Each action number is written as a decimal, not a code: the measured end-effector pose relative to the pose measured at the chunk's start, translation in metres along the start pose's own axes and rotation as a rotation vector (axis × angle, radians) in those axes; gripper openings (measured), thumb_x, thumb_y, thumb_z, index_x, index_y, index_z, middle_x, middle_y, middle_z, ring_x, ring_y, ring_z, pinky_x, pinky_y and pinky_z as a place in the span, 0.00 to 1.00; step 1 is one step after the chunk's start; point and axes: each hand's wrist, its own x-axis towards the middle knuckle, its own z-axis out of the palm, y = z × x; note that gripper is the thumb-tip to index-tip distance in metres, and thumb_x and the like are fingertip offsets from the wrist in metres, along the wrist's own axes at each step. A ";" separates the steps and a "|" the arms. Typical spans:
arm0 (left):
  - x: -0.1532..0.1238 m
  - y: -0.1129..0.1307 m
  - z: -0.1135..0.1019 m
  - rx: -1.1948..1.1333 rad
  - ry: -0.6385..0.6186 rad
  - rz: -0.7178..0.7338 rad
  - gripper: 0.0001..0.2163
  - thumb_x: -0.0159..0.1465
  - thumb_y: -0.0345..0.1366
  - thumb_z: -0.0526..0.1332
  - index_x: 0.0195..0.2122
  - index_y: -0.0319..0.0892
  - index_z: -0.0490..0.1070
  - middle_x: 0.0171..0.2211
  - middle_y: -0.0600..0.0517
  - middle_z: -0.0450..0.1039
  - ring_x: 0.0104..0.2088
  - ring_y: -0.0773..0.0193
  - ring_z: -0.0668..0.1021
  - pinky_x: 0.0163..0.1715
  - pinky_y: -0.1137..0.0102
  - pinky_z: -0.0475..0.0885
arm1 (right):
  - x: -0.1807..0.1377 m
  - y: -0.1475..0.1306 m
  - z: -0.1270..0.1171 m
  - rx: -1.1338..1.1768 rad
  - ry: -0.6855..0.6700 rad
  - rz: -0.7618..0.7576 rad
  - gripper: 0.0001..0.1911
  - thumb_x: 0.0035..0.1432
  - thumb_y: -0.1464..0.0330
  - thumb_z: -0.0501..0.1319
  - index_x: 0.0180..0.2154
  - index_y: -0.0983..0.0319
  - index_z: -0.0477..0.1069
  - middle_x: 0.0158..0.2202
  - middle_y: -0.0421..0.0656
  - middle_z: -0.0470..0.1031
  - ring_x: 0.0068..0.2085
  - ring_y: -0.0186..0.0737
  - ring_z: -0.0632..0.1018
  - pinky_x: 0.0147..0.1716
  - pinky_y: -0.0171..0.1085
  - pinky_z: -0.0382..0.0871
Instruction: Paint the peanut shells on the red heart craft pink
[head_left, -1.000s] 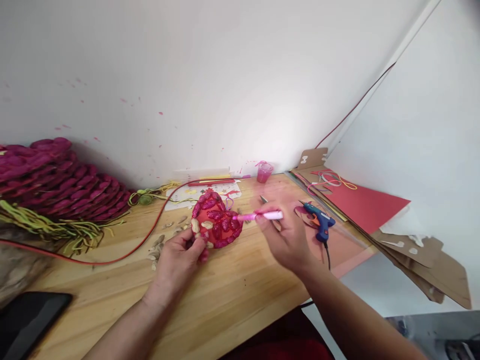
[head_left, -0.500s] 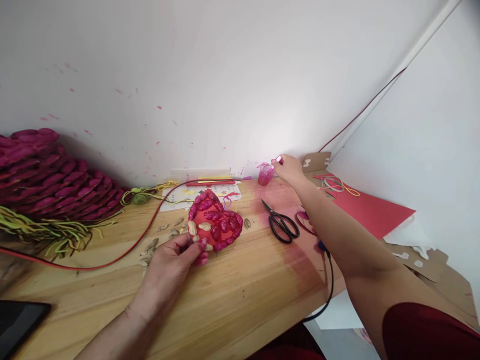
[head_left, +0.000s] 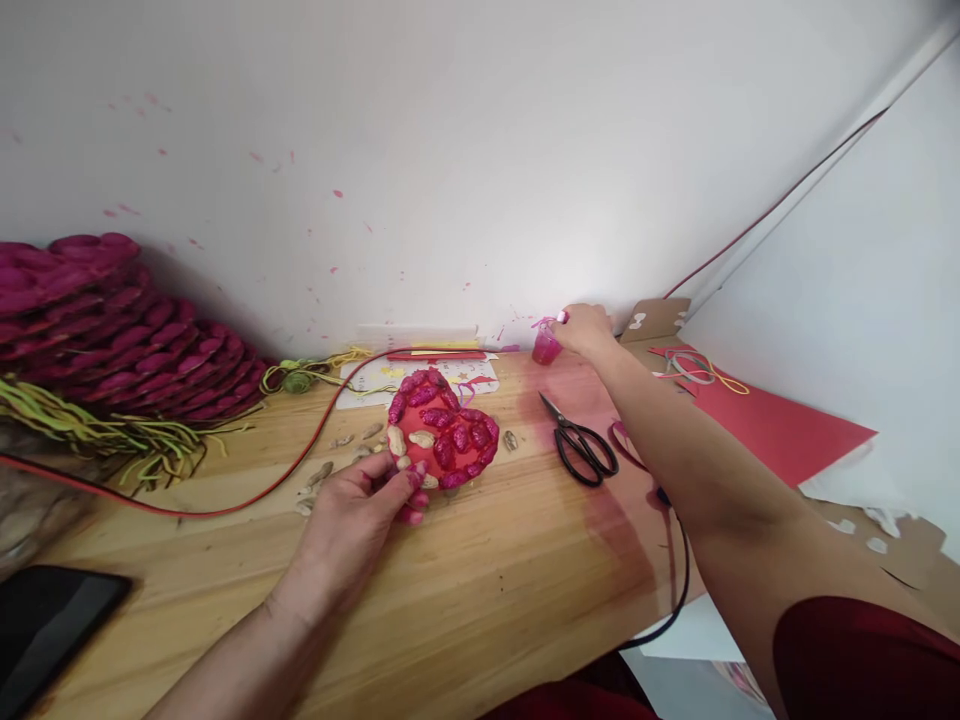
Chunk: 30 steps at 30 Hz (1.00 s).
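My left hand pinches the lower left edge of a red heart edged and partly covered with peanuts. Most of its peanuts are painted glossy magenta; a few on the left are bare tan. A small pink loop of string shows at its top. Far off by the wall, my right hand is closed at the rim of a small clear cup of pink paint. What its fingers hold there is too small to make out. Pink stains my left fingertips.
Black-handled scissors lie on the table between my arms. Loose peanuts are left of the heart. Stacked magenta peanut pieces with green strings stand at left. A red cable crosses there; a dark tablet lies nearer. Red card is at right.
The whole view has shifted, so things appear farther right. My right hand stays by the paint cup, its fingers now lower against the rim. My left hand keeps its hold on the heart.
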 end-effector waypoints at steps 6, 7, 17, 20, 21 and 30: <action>-0.001 0.002 0.003 -0.054 -0.013 -0.006 0.19 0.45 0.44 0.79 0.31 0.37 0.81 0.26 0.51 0.78 0.22 0.69 0.76 0.21 0.76 0.72 | -0.012 0.004 -0.006 0.013 0.070 -0.020 0.18 0.66 0.60 0.56 0.47 0.62 0.79 0.51 0.57 0.81 0.57 0.63 0.75 0.52 0.54 0.65; -0.001 0.002 0.003 -0.054 -0.010 -0.004 0.18 0.45 0.44 0.79 0.30 0.37 0.80 0.25 0.51 0.77 0.23 0.69 0.76 0.21 0.76 0.72 | -0.014 0.007 -0.009 0.035 0.110 -0.023 0.18 0.66 0.60 0.56 0.46 0.62 0.79 0.50 0.56 0.81 0.56 0.63 0.76 0.52 0.54 0.65; -0.004 0.005 0.004 0.002 -0.058 0.038 0.17 0.49 0.46 0.76 0.30 0.38 0.80 0.27 0.50 0.78 0.24 0.67 0.77 0.23 0.74 0.73 | -0.125 -0.014 -0.036 1.072 0.302 -0.310 0.14 0.67 0.56 0.58 0.37 0.57 0.75 0.31 0.41 0.79 0.34 0.42 0.79 0.37 0.42 0.72; -0.004 0.005 0.003 -0.001 -0.065 0.049 0.17 0.49 0.47 0.76 0.30 0.38 0.79 0.26 0.50 0.77 0.23 0.67 0.77 0.23 0.74 0.73 | -0.178 -0.038 -0.036 1.208 0.198 -0.469 0.11 0.66 0.56 0.62 0.37 0.56 0.72 0.29 0.38 0.76 0.29 0.39 0.77 0.29 0.39 0.70; -0.004 0.005 0.004 -0.004 -0.068 0.049 0.17 0.49 0.46 0.76 0.29 0.38 0.79 0.26 0.51 0.77 0.23 0.68 0.77 0.22 0.74 0.73 | -0.192 -0.045 -0.035 1.205 0.165 -0.512 0.09 0.66 0.57 0.63 0.39 0.55 0.72 0.28 0.38 0.75 0.28 0.38 0.76 0.28 0.38 0.69; -0.008 0.007 0.003 0.091 -0.103 0.096 0.11 0.54 0.42 0.71 0.31 0.39 0.79 0.26 0.52 0.78 0.22 0.68 0.76 0.22 0.74 0.72 | -0.239 -0.067 -0.036 0.915 0.375 -0.713 0.01 0.68 0.67 0.61 0.40 0.56 0.71 0.37 0.42 0.80 0.39 0.44 0.80 0.40 0.46 0.72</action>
